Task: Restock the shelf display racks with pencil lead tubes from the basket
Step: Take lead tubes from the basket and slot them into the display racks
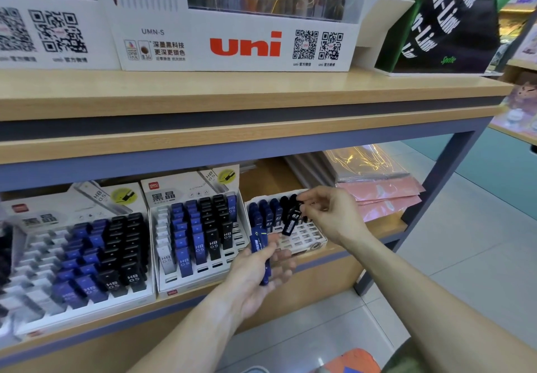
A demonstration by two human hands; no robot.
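Note:
My left hand (pixel 258 273) lies palm up in front of the lower shelf and holds several blue lead tubes (pixel 259 243) bunched upright. My right hand (pixel 329 215) pinches one black lead tube (pixel 292 223) marked 0.3 by its top, tilted, over the small white display rack (pixel 308 239) on the right. That rack has blue and black tubes in its back rows and open slots in front. Two bigger racks stand to the left: the middle rack (pixel 200 278) and the left rack (pixel 87 303), both filled with white, blue and black HB 0.5 tubes.
A wooden upper shelf (pixel 232 102) overhangs the racks and carries white uni display boxes (pixel 238 44). Pink wrapped packs (pixel 380 195) lie on the lower shelf at right. A grey shelf post (pixel 430 195) stands at the right corner. An orange object (pixel 357 361) shows at the bottom edge.

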